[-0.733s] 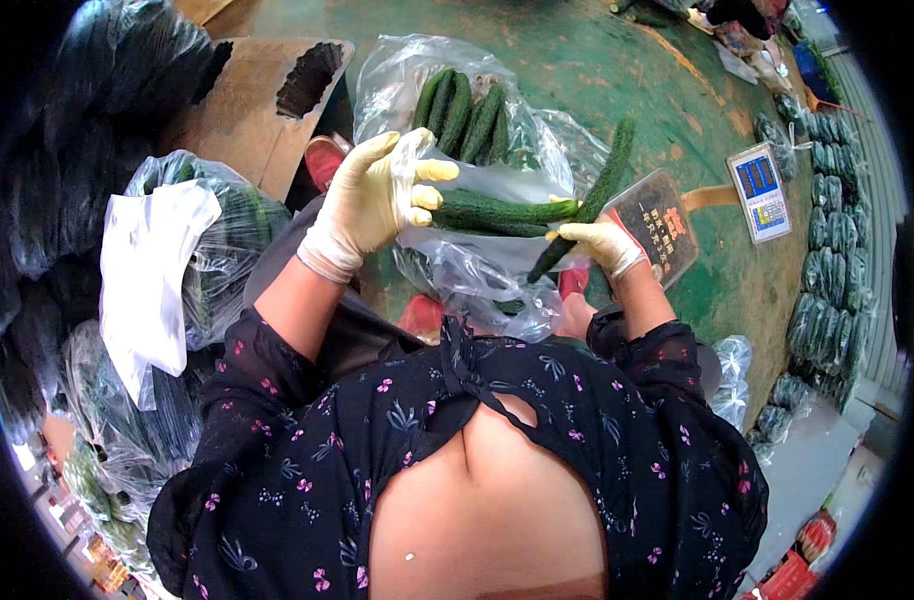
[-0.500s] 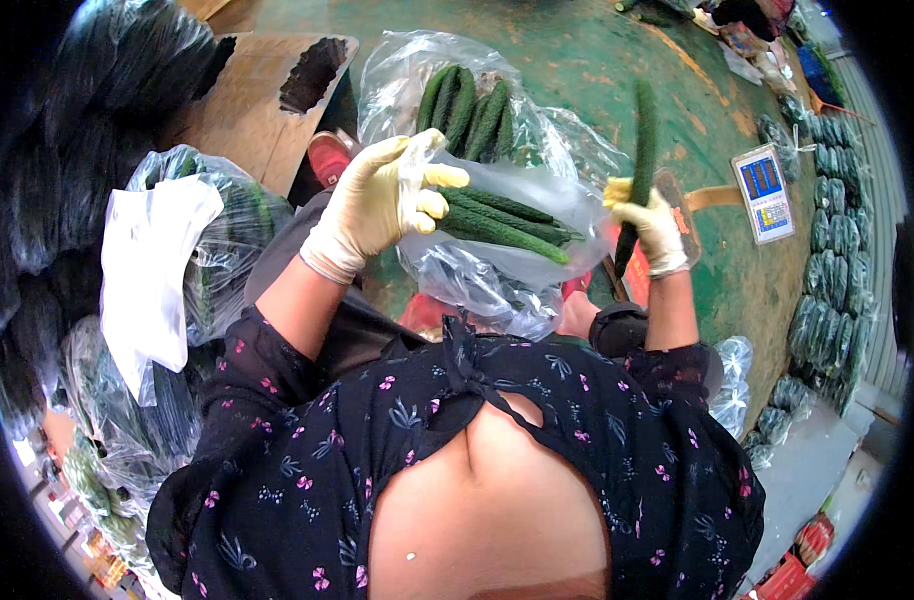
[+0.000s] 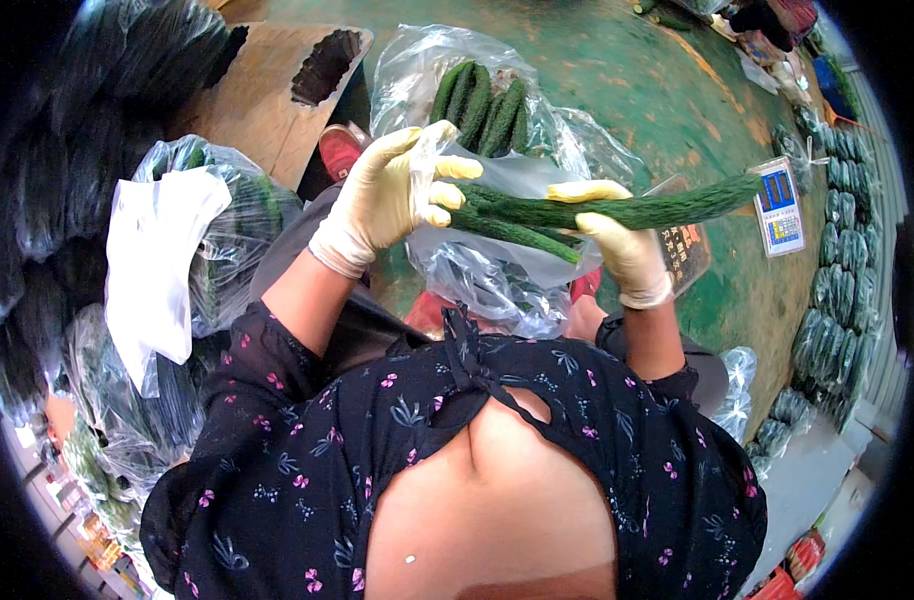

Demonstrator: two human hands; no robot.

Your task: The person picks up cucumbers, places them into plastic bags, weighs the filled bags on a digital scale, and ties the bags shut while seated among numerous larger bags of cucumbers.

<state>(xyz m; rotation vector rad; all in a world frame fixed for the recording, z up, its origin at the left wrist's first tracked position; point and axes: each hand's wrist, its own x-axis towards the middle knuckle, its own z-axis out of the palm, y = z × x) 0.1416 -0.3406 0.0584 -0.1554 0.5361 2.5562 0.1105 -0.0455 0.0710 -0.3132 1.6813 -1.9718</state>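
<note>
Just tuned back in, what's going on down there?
Someone in pale yellow gloves is handling cucumbers. The right hand grips one long cucumber, its left end over other cucumbers in front of the body. The left hand, fingers spread, is at their left ends with clear plastic against it. More cucumbers lie in an open clear bag just beyond, and a panel with a blue display stands off to the right.

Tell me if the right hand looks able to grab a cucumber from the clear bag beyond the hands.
Probably not as things stand: the right hand is gripping a long cucumber. The far cucumbers look close by, but the clear bag may partly cover them.
</note>
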